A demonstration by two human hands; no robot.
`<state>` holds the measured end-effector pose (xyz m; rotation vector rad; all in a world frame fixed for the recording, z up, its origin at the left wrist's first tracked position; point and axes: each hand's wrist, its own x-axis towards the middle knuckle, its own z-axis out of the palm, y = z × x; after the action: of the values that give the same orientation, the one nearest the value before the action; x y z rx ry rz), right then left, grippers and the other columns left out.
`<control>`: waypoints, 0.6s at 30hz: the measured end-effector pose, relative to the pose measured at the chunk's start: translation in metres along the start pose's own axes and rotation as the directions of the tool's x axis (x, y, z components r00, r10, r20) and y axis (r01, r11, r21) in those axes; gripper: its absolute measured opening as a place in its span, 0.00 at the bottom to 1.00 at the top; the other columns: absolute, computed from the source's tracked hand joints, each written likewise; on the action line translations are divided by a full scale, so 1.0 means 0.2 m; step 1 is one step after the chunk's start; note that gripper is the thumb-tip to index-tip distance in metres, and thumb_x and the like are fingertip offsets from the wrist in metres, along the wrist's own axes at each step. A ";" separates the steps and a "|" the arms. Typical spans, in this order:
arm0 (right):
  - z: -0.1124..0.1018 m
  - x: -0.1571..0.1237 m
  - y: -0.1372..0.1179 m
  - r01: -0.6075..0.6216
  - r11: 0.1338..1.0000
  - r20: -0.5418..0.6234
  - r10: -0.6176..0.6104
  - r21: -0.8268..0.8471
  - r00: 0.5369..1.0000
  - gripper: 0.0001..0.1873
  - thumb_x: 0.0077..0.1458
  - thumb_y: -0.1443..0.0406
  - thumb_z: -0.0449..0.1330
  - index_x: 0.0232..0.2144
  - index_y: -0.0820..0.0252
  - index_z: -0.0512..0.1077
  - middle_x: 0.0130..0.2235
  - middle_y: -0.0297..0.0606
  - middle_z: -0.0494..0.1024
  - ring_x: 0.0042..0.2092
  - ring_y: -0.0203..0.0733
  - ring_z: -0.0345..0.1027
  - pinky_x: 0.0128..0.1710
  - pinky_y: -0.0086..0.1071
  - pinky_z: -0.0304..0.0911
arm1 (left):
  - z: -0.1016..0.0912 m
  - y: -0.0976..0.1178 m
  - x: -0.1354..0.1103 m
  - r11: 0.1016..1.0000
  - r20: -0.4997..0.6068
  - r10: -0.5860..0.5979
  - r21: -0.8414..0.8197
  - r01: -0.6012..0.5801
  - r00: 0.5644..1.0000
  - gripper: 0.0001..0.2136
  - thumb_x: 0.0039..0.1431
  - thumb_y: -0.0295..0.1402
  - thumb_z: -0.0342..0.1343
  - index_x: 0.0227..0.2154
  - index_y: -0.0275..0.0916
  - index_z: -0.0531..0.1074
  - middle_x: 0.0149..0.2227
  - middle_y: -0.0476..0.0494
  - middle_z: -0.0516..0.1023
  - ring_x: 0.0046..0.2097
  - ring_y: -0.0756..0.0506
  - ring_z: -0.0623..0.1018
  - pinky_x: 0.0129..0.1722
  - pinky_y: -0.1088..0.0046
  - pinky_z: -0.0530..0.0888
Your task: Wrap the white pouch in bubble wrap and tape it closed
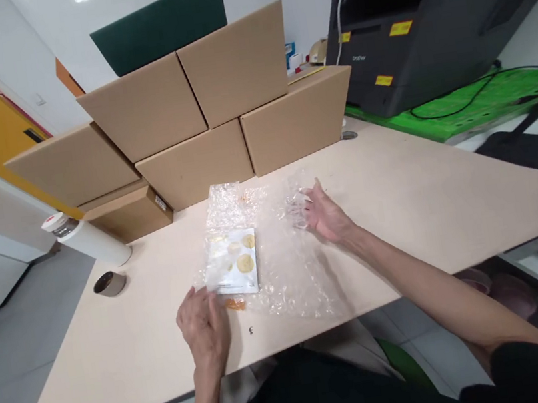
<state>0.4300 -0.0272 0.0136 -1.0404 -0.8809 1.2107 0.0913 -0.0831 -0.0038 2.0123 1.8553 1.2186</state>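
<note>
A flat white book-like item [228,266] with gold round motifs lies on the left part of a clear sheet of bubble wrap [285,259]. My left hand [203,324] rests at the item's lower left corner, palm down, its fingers loosely bent and touching the corner or the wrap there. At the sheet's upper right edge, my right hand [325,214] has its fingers behind the clear film, which is lifted there; its thumb points up. Orange print or tape [235,305] shows at the wrap's lower edge.
Cardboard boxes [193,169] are stacked along the back, with a dark green box [162,25] on top. A white bottle [93,240] and a small brown cup [110,284] stand at the left. A dark printer [391,42] is at the right, beyond the table [414,193].
</note>
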 end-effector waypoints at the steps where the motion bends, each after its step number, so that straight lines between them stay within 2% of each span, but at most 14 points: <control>1: 0.00 -0.01 -0.02 -0.037 0.996 0.007 0.036 0.085 0.999 0.43 0.48 0.31 0.47 0.57 0.50 0.57 0.53 0.49 0.71 0.48 0.51 0.70 0.33 0.38 0.69 | -0.02 0.00 0.00 0.993 -0.008 -0.100 -0.068 0.099 0.995 0.08 0.59 0.38 0.54 0.34 0.42 0.74 0.39 0.40 0.78 0.52 0.36 0.75 0.56 0.50 0.66; 3: 0.01 -0.05 -0.04 -0.076 0.983 0.002 0.077 0.165 0.997 0.42 0.45 0.37 0.59 0.56 0.49 0.58 0.52 0.47 0.71 0.48 0.50 0.70 0.34 0.37 0.69 | -0.05 0.00 0.00 0.925 -0.026 -0.285 -0.268 0.268 0.958 0.10 0.59 0.42 0.54 0.33 0.41 0.72 0.35 0.44 0.78 0.43 0.41 0.78 0.49 0.56 0.73; 5: 0.01 -0.08 -0.04 -0.100 0.986 -0.039 0.106 0.136 0.994 0.44 0.38 0.48 0.70 0.55 0.49 0.60 0.48 0.43 0.74 0.44 0.47 0.71 0.33 0.35 0.67 | -0.08 0.00 0.01 0.793 -0.040 -0.427 -0.496 0.353 0.903 0.11 0.57 0.43 0.56 0.32 0.40 0.69 0.32 0.48 0.76 0.36 0.45 0.78 0.42 0.63 0.75; 6: 0.01 -0.08 -0.03 -0.114 0.988 -0.069 0.122 0.105 0.990 0.44 0.34 0.54 0.73 0.53 0.50 0.62 0.45 0.42 0.76 0.42 0.45 0.72 0.32 0.33 0.66 | -0.10 0.00 0.01 0.715 -0.035 -0.486 -0.590 0.374 0.873 0.11 0.55 0.43 0.58 0.32 0.40 0.68 0.30 0.50 0.75 0.34 0.47 0.78 0.39 0.67 0.76; 9: -0.01 -0.08 -0.03 -0.100 0.995 -0.168 0.099 0.001 0.981 0.35 0.30 0.60 0.74 0.44 0.56 0.70 0.34 0.36 0.76 0.34 0.40 0.69 0.28 0.30 0.62 | -0.16 -0.02 0.00 0.535 0.009 -0.625 -0.724 0.437 0.780 0.14 0.49 0.38 0.64 0.34 0.41 0.66 0.27 0.54 0.73 0.30 0.50 0.77 0.32 0.74 0.74; 11: -0.06 -0.06 -0.03 -0.065 0.996 -0.229 0.050 -0.060 0.972 0.30 0.29 0.60 0.73 0.39 0.57 0.72 0.31 0.34 0.75 0.30 0.37 0.67 0.26 0.28 0.60 | -0.20 -0.06 -0.02 0.498 0.025 -0.675 -0.722 0.480 0.738 0.17 0.46 0.37 0.65 0.37 0.41 0.65 0.28 0.53 0.74 0.30 0.50 0.78 0.31 0.74 0.74; 13: -0.13 -0.03 -0.05 -0.055 0.991 -0.283 0.019 -0.123 0.959 0.28 0.28 0.60 0.72 0.37 0.58 0.72 0.29 0.33 0.74 0.28 0.35 0.64 0.25 0.28 0.58 | -0.24 -0.10 -0.06 0.539 0.042 -0.684 -0.644 0.543 0.729 0.20 0.45 0.37 0.65 0.40 0.41 0.64 0.31 0.50 0.75 0.31 0.48 0.78 0.31 0.71 0.75; 14: -0.17 -0.02 -0.05 -0.062 0.985 -0.302 0.011 -0.159 0.953 0.28 0.28 0.60 0.72 0.36 0.58 0.73 0.28 0.33 0.73 0.27 0.35 0.63 0.24 0.28 0.57 | -0.26 -0.12 -0.08 0.602 0.031 -0.669 -0.564 0.565 0.743 0.22 0.45 0.38 0.64 0.42 0.41 0.64 0.33 0.49 0.75 0.31 0.47 0.77 0.31 0.69 0.75; 16: -0.24 0.00 -0.05 -0.073 0.968 -0.324 -0.009 -0.239 0.946 0.25 0.29 0.61 0.71 0.34 0.60 0.73 0.26 0.32 0.71 0.26 0.34 0.60 0.24 0.29 0.56 | -0.28 -0.14 -0.13 0.786 -0.096 -0.578 -0.331 0.522 0.810 0.26 0.46 0.40 0.64 0.47 0.40 0.63 0.41 0.42 0.74 0.33 0.46 0.76 0.31 0.67 0.75; 18: -0.29 0.00 -0.04 -0.083 0.950 -0.329 -0.022 -0.301 0.944 0.22 0.31 0.62 0.71 0.33 0.60 0.72 0.26 0.32 0.70 0.26 0.33 0.59 0.24 0.29 0.55 | -0.28 -0.13 -0.15 0.926 -0.285 -0.374 -0.068 0.370 0.883 0.27 0.49 0.41 0.62 0.51 0.39 0.64 0.48 0.37 0.71 0.38 0.44 0.75 0.31 0.67 0.73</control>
<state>0.4870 -0.0373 0.0030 -1.4700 -0.8069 0.9003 0.0396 -0.1270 0.0036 1.4249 2.2266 1.4601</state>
